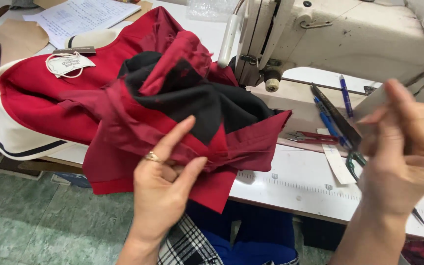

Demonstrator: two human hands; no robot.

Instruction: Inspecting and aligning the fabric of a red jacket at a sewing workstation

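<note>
Left hand (165, 179) pinches the red garment (123, 122) at the bench (300, 186) edge, right hand (401, 147) closed on a thin thread (290, 150) drawn taut away from that grip, and a sharp tug could snap it or pucker the seam.

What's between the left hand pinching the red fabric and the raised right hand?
In the head view, a thin thread runs taut from the red fabric at the left hand toward the right hand, over the white sewing table.
</note>
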